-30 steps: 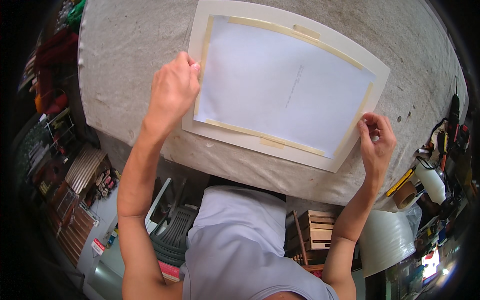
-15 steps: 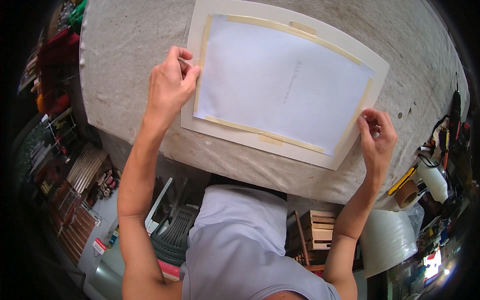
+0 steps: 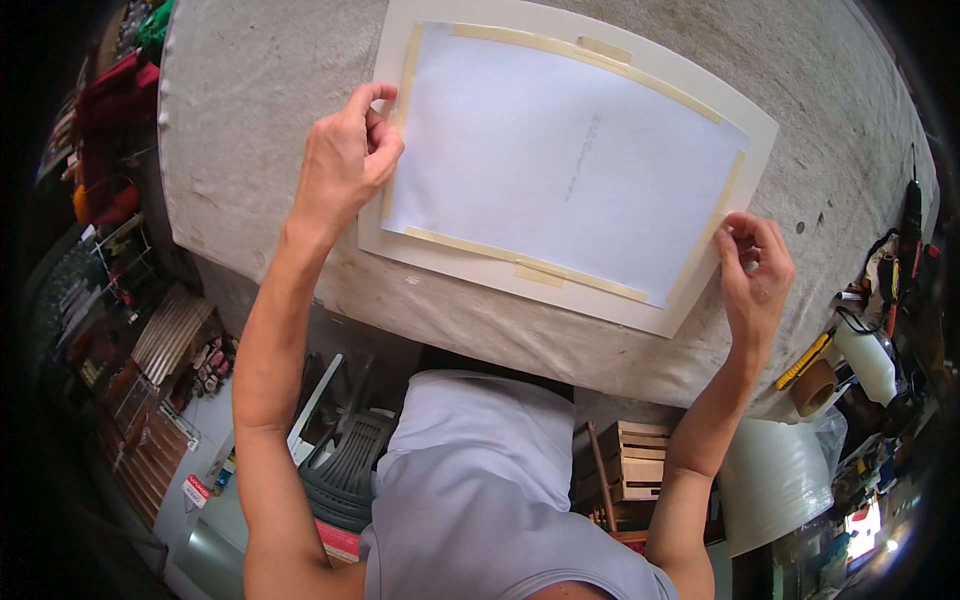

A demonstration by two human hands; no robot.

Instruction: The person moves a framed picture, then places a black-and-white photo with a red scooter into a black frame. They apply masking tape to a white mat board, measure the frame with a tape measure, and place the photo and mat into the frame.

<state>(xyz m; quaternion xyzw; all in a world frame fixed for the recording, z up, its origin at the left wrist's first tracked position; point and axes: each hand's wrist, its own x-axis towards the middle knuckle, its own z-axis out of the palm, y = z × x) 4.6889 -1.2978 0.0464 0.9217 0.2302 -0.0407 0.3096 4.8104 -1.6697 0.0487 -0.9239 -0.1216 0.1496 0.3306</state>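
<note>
A sheet of photo paper (image 3: 520,160), white side up, is fixed to a larger off-white mat board (image 3: 612,320) with strips of cream masking tape (image 3: 585,279) along its edges. Faint print runs across the sheet. My left hand (image 3: 350,160) is at the board's left edge, index finger curled and thumb against the margin. At the opposite edge, my right hand (image 3: 757,270) pinches the board between thumb and fingers, near its lower right corner. The board is over the cloth-covered table; whether it touches the cloth all round I cannot tell.
A grey, stained cloth (image 3: 270,90) covers the table. On the table's right side are a yellow utility knife (image 3: 803,361), a brown tape roll (image 3: 813,388) and a white bottle (image 3: 868,365). Below the table stand a wooden crate (image 3: 640,462) and a roll of white foam wrap (image 3: 775,485).
The board's left side has shifted slightly up and left. My left hand has moved a little with it, its index finger straighter along the edge. My right hand has barely moved.
</note>
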